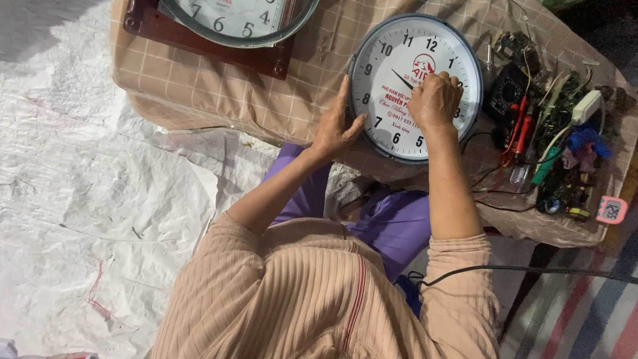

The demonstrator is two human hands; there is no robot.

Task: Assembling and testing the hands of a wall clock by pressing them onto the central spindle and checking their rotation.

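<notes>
A round wall clock (405,93) with a white face and a dark blue-grey rim lies flat on the tabletop (219,86), which is covered in a tan checked cloth. The left hand (335,126) rests at the clock's eight o'clock edge, palm against the rim, thumb and fingers spread along it, cupping rather than clenching. The right hand (435,100) sits on the face toward three o'clock, its fingers (444,80) curled together into a loose fist near the hands of the clock; whether they pinch anything I cannot tell.

At ten o'clock from that clock, a second clock (239,20) with a greenish rim lies on a dark wooden board (199,43), cut off by the top edge of the view.

At three o'clock from the held clock, a heap of loose gear lies on the cloth, not in any box or tray: a black meter (506,90), red-handled tools (520,129), green circuit boards (565,100), a white plug block (586,106) and tangled wires. At the cloth's far corner, toward four o'clock, sits a small pink digital timer (611,210).

A black cable (531,269) runs across below the right elbow. White crinkled sheeting (86,199) covers the floor at nine o'clock.
</notes>
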